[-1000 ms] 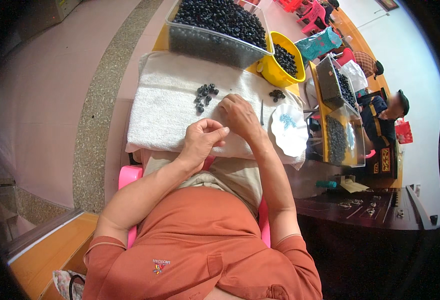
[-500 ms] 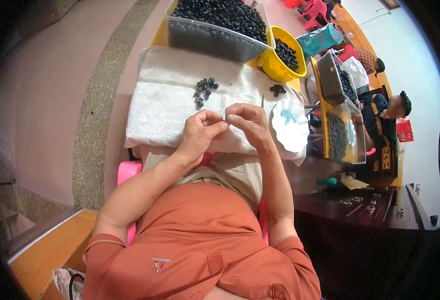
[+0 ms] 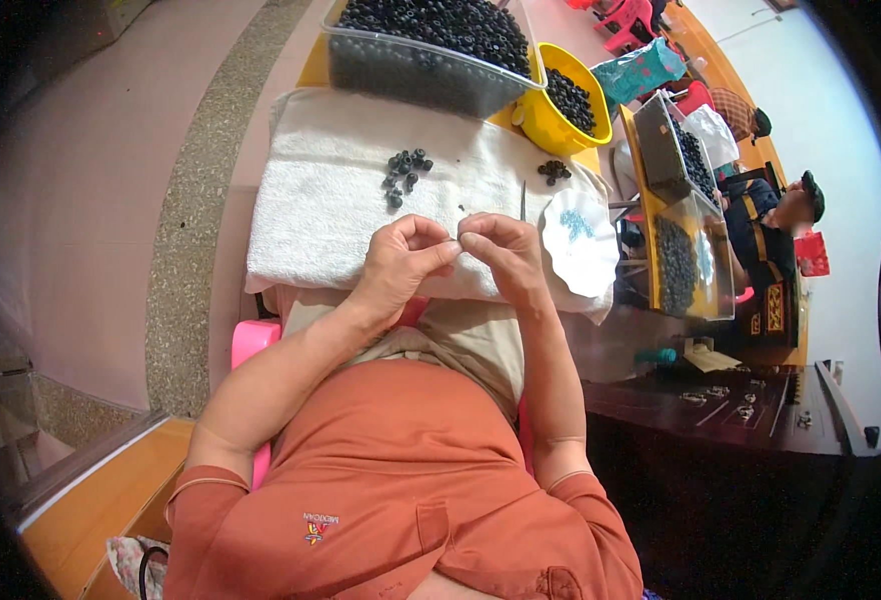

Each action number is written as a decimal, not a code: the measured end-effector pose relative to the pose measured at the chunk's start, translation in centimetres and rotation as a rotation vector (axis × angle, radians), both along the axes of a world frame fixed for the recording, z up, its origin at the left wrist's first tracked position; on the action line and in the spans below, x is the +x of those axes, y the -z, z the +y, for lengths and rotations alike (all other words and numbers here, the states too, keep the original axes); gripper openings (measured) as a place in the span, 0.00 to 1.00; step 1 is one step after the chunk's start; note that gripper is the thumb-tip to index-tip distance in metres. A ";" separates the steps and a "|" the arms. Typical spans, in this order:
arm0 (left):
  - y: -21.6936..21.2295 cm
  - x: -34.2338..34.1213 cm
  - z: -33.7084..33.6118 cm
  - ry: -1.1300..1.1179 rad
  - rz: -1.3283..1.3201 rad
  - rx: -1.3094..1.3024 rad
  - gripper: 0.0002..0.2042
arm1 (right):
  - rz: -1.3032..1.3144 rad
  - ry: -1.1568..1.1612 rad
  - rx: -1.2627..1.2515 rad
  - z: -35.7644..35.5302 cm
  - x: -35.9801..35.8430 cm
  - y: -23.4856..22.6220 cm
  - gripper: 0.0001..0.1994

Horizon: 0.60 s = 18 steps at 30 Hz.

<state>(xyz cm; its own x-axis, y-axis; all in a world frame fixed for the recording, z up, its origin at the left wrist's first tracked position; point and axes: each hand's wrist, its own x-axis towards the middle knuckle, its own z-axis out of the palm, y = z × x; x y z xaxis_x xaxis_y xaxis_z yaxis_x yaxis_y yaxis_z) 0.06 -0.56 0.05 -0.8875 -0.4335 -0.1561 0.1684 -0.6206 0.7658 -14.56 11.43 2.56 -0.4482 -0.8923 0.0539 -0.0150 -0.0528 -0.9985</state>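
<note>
pinched item: too small to tell | clear bin (image 3: pixel 431 75): top cut off

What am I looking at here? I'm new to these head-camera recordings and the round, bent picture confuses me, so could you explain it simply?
The picture comes from a wide fisheye camera worn on a seated person's head, looking down; that is why straight edges curve. There is no machine, only two bare hands. The left hand and right hand meet fingertip to fingertip over a white towel, pinching something too small to make out. On the towel lie a small cluster of dark beads, a second smaller cluster and a white dish. Beyond the towel stand a clear tub and a yellow bowl, both full of dark beads. At the right another person sits by more tubs.
</note>
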 end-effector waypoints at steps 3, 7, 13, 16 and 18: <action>0.0 0.0 -0.2 0.014 -0.003 -0.005 0.08 | -0.037 0.034 -0.023 0.0 0.4 0.3 0.05; 0.1 0.0 -0.5 0.029 0.010 0.040 0.08 | -0.025 0.098 -0.044 -0.1 1.2 0.6 0.04; 0.0 0.0 -0.5 0.039 -0.018 0.087 0.06 | 0.162 0.069 -0.082 0.2 1.3 1.3 0.05; 0.5 -0.1 -0.4 0.035 -0.009 0.086 0.05 | 0.226 0.063 -0.074 0.4 1.4 1.3 0.06; 0.5 0.0 -0.3 0.032 -0.013 0.090 0.05 | 0.374 0.048 -0.153 0.4 1.4 1.3 0.09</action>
<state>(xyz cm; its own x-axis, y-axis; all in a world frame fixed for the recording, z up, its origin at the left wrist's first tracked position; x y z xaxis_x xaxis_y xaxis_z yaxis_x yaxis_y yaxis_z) 0.02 -0.87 -0.45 -0.8985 -0.3884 -0.2047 0.1375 -0.6918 0.7089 -13.15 11.88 1.27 -0.4132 -0.8400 0.3517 -0.3815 -0.1910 -0.9044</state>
